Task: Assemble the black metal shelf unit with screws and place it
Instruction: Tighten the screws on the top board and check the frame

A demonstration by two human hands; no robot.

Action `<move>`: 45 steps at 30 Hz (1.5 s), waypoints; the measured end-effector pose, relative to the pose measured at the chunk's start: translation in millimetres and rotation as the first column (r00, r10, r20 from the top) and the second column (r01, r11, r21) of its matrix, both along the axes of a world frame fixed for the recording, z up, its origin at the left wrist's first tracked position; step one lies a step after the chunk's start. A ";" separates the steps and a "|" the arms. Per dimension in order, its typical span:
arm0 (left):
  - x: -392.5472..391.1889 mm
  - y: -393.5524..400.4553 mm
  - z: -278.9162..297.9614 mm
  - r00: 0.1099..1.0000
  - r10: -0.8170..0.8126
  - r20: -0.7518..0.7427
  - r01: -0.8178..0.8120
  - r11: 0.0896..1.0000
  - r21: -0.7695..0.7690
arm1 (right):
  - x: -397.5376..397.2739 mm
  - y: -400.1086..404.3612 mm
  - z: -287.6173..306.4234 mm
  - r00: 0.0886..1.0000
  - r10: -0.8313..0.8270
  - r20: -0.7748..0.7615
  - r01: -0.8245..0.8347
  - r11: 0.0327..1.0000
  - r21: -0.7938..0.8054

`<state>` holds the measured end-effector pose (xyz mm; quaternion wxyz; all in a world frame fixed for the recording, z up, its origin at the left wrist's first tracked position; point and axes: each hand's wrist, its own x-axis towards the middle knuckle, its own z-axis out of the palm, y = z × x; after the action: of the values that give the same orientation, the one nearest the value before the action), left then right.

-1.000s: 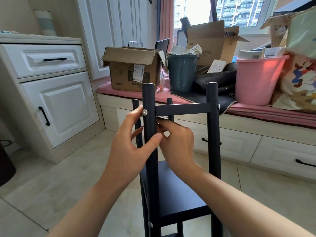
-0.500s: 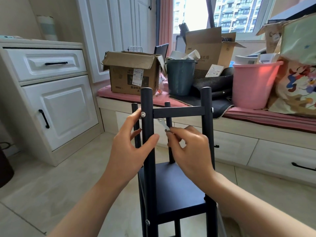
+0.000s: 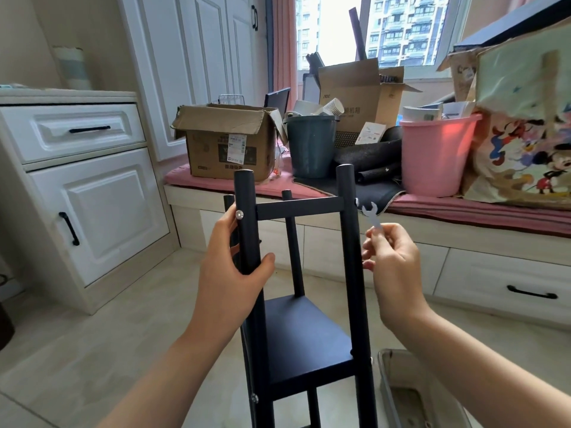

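White cabinet at your far left, one drawer over one door, black handles. Cardboard box on the pink cushion of the window seat, flaps open; just right of it a grey bin.

Black metal shelf unit — upright on the tiled floor in front of you, between your hands, four posts and a crossbar at the top, one flat shelf lower down. A silver screw sits in the near-left post where the crossbar meets it.

Your left hand grips that near-left post just below the screw, thumb across the front, fingers curled behind.

Your right hand is just right of the near-right post, apart from it — thumb and fingertips pinching the lower end of a small flat wrench, its open end pointing up.

Pink bucket and a cartoon-print bag stand on the seat at far right.
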<state>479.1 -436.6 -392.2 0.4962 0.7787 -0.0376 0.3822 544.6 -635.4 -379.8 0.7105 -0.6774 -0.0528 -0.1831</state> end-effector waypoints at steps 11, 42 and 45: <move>5.7 -2.5 -3.5 1.000 0.028 0.012 -0.028 1.000 0.004 | -0.2 12.1 -13.1 0.853 0.229 -0.470 -0.120 0.961 0.250; 46.0 49.2 -30.0 0.951 0.270 -0.150 -0.262 0.962 0.070 | -28.1 74.0 -15.3 0.921 0.274 -0.277 -0.194 0.939 0.285; 32.9 37.9 -11.1 0.958 0.278 -0.068 -0.278 0.960 0.002 | -33.6 81.2 -15.6 0.913 0.302 -0.275 -0.221 0.931 0.289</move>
<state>512.0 -398.7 -403.3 0.4416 0.7868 0.0907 0.4216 511.1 -554.2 -395.3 0.8079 -0.5889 -0.0060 0.0199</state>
